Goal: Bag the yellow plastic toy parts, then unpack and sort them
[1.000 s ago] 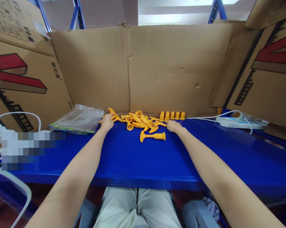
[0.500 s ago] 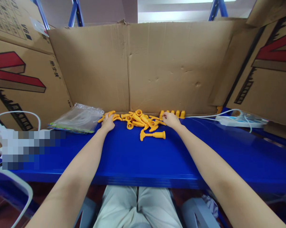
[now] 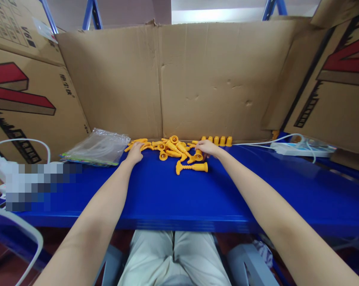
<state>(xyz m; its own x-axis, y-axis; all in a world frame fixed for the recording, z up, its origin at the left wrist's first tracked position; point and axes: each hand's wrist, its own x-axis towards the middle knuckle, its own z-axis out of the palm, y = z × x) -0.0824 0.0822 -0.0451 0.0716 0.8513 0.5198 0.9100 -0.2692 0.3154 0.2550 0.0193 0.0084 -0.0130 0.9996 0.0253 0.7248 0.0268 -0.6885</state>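
Several yellow plastic hammers (image 3: 175, 149) lie heaped against the cardboard at the back of the blue table. At the left end of the heap, my left hand (image 3: 134, 154) has its fingers curled down over a yellow hammer (image 3: 140, 140); its fingertips are partly hidden. My right hand (image 3: 208, 148) is closed around the handle end of another yellow hammer (image 3: 198, 155) at the right of the heap. In front lies a single yellow hammer (image 3: 193, 167) on its side, touched by neither hand. Several yellow caps (image 3: 222, 141) stand in a row behind my right hand.
Clear plastic bags (image 3: 98, 147) lie left of the heap. A white power strip (image 3: 298, 149) with cables is on the right. Cardboard walls (image 3: 227, 83) enclose the blue table (image 3: 173, 194) at the back and sides. White cables (image 3: 24, 140) run at the left.
My right hand has moved left and slightly down, from beside the row of caps onto a hammer at the heap's right end. My left hand stays at nearly the same place.
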